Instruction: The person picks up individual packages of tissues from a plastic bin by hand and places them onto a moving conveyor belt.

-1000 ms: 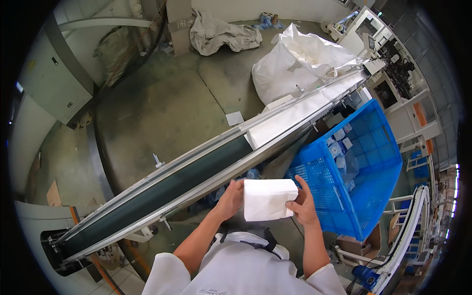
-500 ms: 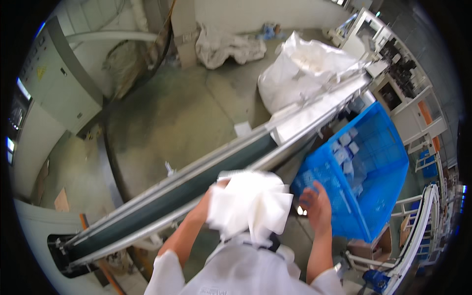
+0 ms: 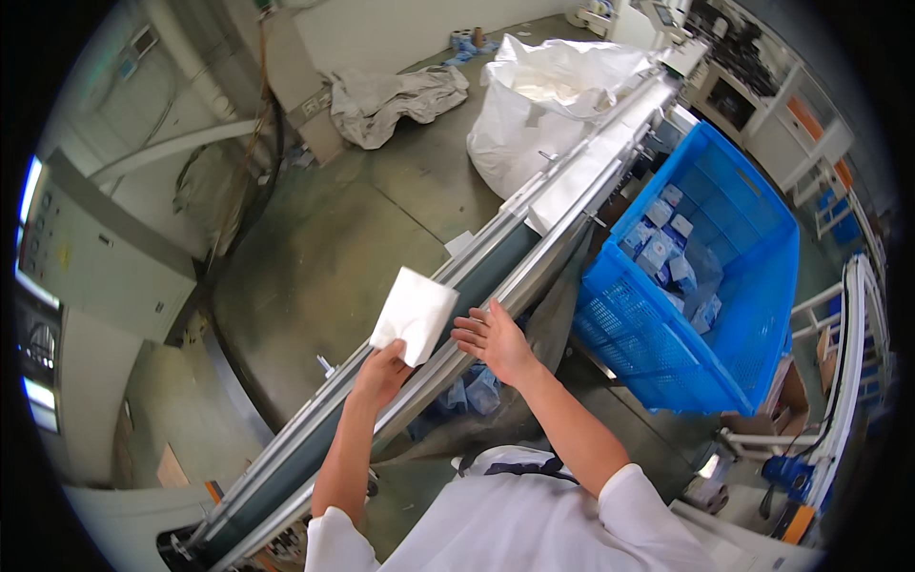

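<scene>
Above the conveyor belt [image 3: 324, 440], a squarish stack of white tissues [image 3: 416, 310] stands upright in my left hand [image 3: 383, 374], the thumb lying across its face. My right hand [image 3: 496, 345] is just to the right of the stack, apart from it, with fingers stretched out and nothing in the palm. Farther up the belt lies a long run of white tissue paper [image 3: 578, 181]. The fingers of my left hand behind the stack are hidden.
Right of the conveyor stands a blue crate [image 3: 658, 353] holding several small blue-and-white packs [image 3: 656, 250]. A big white sack [image 3: 505, 143] stands beyond the belt, near a crumpled grey sheet [image 3: 391, 103]. At the left is a control cabinet [image 3: 105, 248].
The tissue stack, fanned out and blurred before, is now flat and square, and has moved forward over the belt. My right hand has come from beside the crate toward the stack.
</scene>
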A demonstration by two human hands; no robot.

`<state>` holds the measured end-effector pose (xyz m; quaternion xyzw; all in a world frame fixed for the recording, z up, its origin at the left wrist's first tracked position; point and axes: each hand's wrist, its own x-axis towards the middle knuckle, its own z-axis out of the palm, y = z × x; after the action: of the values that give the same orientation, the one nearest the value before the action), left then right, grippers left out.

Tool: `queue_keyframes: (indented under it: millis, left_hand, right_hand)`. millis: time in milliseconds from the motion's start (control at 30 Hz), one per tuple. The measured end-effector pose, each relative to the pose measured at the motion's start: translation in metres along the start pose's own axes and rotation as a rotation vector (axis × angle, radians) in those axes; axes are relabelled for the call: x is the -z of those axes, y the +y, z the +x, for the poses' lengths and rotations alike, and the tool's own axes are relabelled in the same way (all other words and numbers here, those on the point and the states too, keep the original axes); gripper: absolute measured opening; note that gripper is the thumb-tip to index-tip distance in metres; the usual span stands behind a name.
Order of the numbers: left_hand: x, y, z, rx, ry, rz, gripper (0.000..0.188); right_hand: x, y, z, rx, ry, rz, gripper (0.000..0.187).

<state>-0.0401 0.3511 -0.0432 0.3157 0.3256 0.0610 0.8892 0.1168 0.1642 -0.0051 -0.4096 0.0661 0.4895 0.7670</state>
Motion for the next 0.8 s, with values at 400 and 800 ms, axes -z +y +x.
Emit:
queue_keyframes:
  millis: [400,800]
  left_hand:
    - [0.090,-0.017,0.047,0.518,0.176,0.503,0.041]
    - [-0.162,-0.072,0.012,-0.464,0.521,1.092,0.020]
  right_hand:
    - [0.159,-0.149,-0.146,0.123,-0.075,-0.434,0.032]
    - [0.566,-0.242,0.049,-0.092,0.614,-1.467,0.036]
